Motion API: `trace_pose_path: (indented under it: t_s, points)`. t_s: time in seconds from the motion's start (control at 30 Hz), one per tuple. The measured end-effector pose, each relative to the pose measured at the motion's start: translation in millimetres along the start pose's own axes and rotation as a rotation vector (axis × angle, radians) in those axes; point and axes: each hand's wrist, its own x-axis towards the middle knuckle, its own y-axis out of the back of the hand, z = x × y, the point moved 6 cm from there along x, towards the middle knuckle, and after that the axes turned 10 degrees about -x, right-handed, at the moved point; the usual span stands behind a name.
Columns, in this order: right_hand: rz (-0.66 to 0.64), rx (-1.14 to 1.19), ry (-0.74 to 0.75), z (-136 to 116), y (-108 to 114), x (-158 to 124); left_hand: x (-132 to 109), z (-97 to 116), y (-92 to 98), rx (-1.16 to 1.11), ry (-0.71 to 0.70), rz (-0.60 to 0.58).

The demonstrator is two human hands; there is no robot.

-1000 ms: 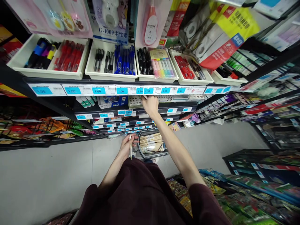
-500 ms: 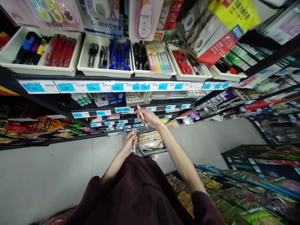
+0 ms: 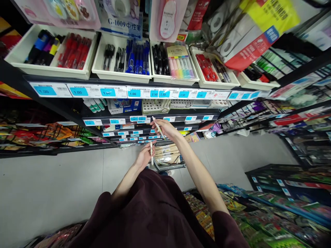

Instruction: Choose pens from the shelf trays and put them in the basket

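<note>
My left hand (image 3: 143,157) is closed on a slim white pen (image 3: 151,154), held nearly upright above the basket's left side. Farther forward and to the right, my right hand (image 3: 167,129) pinches a second slim white pen (image 3: 158,128), which slants with its upper end toward the shelf. Below both hands stands a dark-rimmed shopping basket (image 3: 172,168) with light wooden sticks (image 3: 167,150) and clear-wrapped items in it. Just beyond my right hand, a pale display box with round holes (image 3: 155,109) sits on the second shelf.
White trays (image 3: 121,76) of black, blue and red pens line the upper shelf, with pastel highlighters (image 3: 181,67) among them. Hanging packages (image 3: 261,38) jut out at upper right. Low racks of packets (image 3: 281,213) stand behind me on the right. Grey floor (image 3: 72,182) lies to the left.
My left hand has risen slightly and shifted right, its pen now more over the basket. The right hand's pen has tilted a little more. The view has shifted slightly.
</note>
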Motion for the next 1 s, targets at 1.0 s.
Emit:
trace_pose_path:
  t_s: [1.0]
  points:
    - [0.201,0.011,0.07,-2.9,16.7,2.1,4.9,4.7,23.8,0.052,-0.159,0.233]
